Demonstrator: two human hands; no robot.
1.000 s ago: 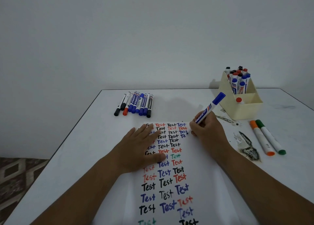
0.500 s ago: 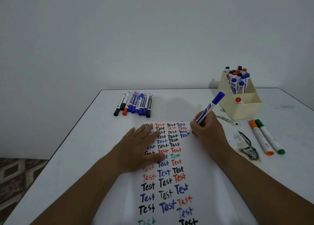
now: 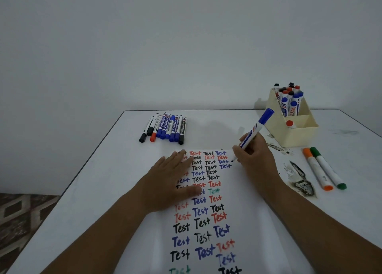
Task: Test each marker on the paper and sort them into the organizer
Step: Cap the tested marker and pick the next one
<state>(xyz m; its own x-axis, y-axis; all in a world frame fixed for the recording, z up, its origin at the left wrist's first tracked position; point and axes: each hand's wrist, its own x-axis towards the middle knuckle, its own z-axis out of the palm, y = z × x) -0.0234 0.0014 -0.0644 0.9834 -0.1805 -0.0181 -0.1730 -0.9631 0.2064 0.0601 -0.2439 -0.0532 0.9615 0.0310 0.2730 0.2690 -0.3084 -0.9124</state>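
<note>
I see right hand point(image 3: 251, 157) gripping blue marker point(image 3: 255, 130), tip at paper point(image 3: 244, 191) top edge for testing; left hand point(image 3: 173, 180) flat, pinning paper; organizer point(image 3: 289, 135) just right, w/ tested ones.

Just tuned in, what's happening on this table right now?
A person is testing markers on a sheet of paper already covered in rows of "Test". The left hand lies flat on the sheet, holding it down. The right hand grips a blue marker with its tip at the paper's upper right, beside the rows. A row of markers lies at the table's far side, the cream organizer already holds several, and an orange and a green marker lie to the right.
</note>
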